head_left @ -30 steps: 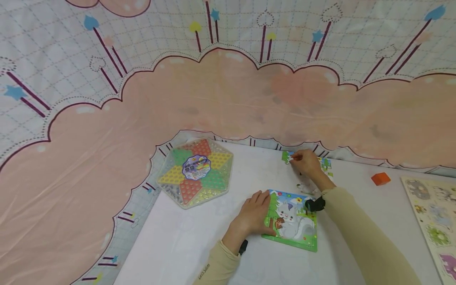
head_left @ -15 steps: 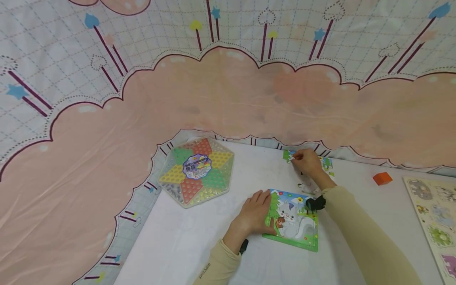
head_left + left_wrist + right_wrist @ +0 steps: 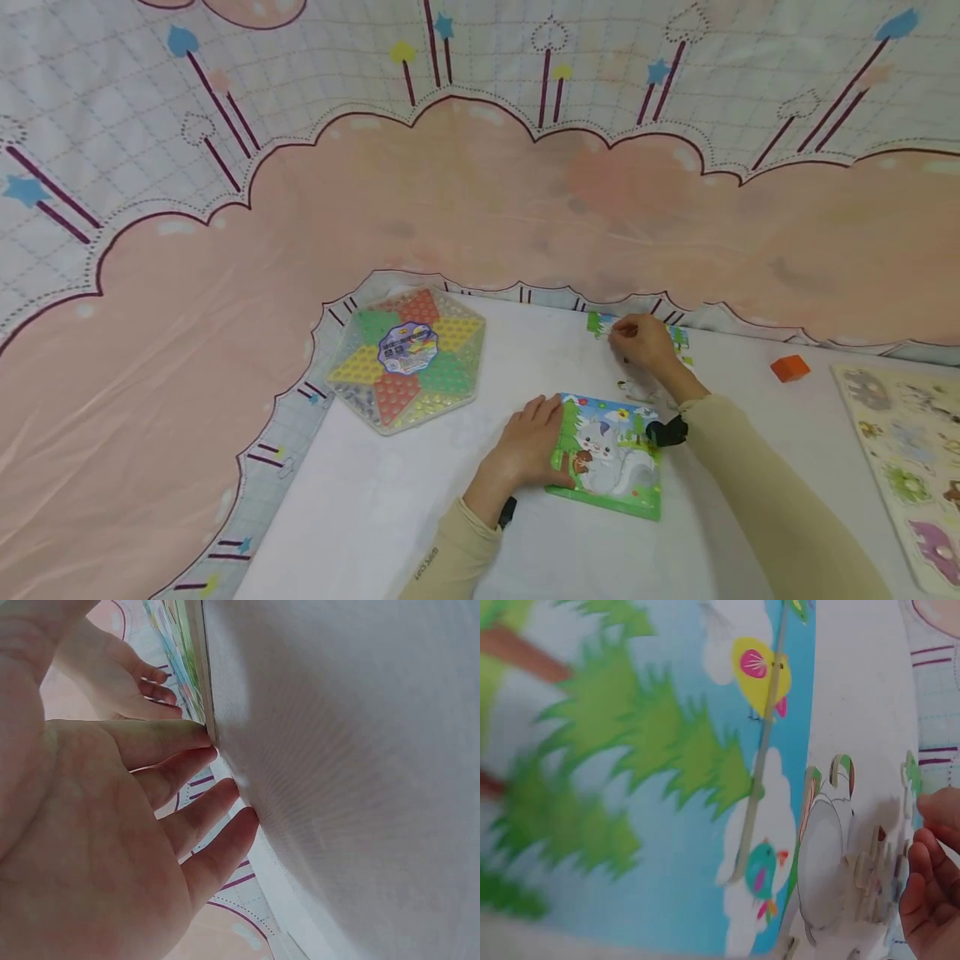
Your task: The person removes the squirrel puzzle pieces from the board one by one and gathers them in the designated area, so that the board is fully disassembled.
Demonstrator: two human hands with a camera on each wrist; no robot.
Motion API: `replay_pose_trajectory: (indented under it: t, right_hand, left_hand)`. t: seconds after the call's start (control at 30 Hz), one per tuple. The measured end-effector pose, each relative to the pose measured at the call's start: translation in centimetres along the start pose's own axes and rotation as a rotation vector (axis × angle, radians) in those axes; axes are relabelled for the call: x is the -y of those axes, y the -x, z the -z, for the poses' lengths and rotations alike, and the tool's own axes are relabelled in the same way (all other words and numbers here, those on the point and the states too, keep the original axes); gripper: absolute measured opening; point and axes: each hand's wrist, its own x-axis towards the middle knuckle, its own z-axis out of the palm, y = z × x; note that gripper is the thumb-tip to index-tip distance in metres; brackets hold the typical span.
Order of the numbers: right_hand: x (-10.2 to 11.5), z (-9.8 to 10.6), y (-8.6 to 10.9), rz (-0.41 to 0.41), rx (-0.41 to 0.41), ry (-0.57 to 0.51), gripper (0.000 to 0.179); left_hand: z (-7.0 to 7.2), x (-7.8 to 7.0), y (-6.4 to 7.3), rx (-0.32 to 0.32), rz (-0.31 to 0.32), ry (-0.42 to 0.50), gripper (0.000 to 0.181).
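Observation:
My left hand (image 3: 528, 446) rests along the left edge of a squirrel picture puzzle board (image 3: 617, 503), its thumb over the lower corner. In the left wrist view its straight fingertips (image 3: 244, 817) touch the white tabletop and the board's side. Beyond the board, my right hand (image 3: 651, 346) has curled fingers and pinches at a small green-and-white puzzle piece (image 3: 595, 325). The right wrist view shows those fingers (image 3: 922, 859) at the far right beside loose pieces, including a grey-white one (image 3: 821, 862). Part of the pinched piece is hidden by the fingers.
More loose pieces (image 3: 678, 336) lie behind the right hand near the back edge. A hexagonal Chinese checkers set (image 3: 457, 333) sits at the left. At the right are an orange block (image 3: 790, 367) and a wooden animal board (image 3: 873, 433). A patterned cloth (image 3: 480, 200) hangs behind.
The whole view shifts slightly left. My right hand makes only a small finger movement at the puzzle pieces; my left hand stays on the board's edge.

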Motion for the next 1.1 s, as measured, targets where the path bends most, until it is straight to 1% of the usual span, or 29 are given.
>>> replay_pose_trajectory:
  t: [0.13, 0.33, 0.37, 0.6, 0.8, 0.97, 1.1]
  right_hand:
    - [0.3, 0.0, 0.8, 0.021, 0.01, -0.017, 0.021]
    - [0.9, -0.3, 2.4, 0.036, 0.072, -0.032, 0.02]
    - [1.0, -0.3, 2.8, 0.035, 0.082, -0.026, 0.02]
    - [1.7, -0.2, 5.5, 0.108, 0.122, -0.008, 0.017]
    - [2.3, -0.7, 7.7, 0.165, 0.157, 0.0, 0.013]
    - [2.8, -1.1, 9.5, 0.183, 0.198, 0.009, 0.011]
    - [3.0, -1.2, 10.8, 0.186, 0.221, 0.038, 0.011]
  left_hand:
    - [0.0, 0.0, 0.0, -0.004, 0.0, 0.005, 0.106]
    - [0.0, 0.0, -0.3, 0.008, 0.004, 0.014, 0.107]
    - [0.0, 0.0, -0.3, 0.009, 0.004, 0.016, 0.106]
    - [0.2, -0.1, -0.4, 0.017, 0.004, 0.04, 0.105]
    - [0.1, -0.1, -0.4, 0.01, 0.003, 0.045, 0.105]
    - [-0.1, 0.1, -0.4, -0.003, -0.009, 0.046, 0.105]
    - [-0.2, 0.1, -0.4, -0.017, -0.026, 0.045, 0.104]
